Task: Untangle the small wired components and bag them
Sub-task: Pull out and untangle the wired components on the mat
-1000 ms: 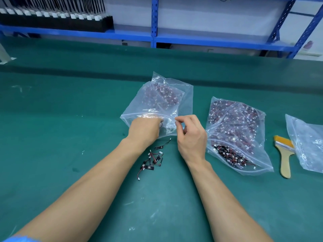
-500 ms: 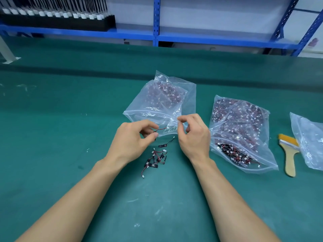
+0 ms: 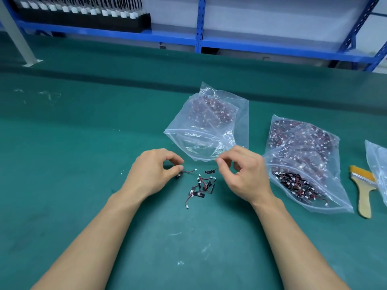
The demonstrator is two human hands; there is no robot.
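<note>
Across the green mat [image 3: 83, 143], the left hand [image 3: 152, 172] is drawing back from the bag [image 3: 209, 126], pinching one component [image 3: 188, 171], the tangle [image 3: 202, 187] lying just right of that pinch, while the right hand [image 3: 245, 174] is still pinching the bag's lip, likely awaiting it.

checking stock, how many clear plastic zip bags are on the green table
3: half-empty bag at centre, fuller bag to its right, third bag cut off at the right edge; others may lie off-frame.
</note>
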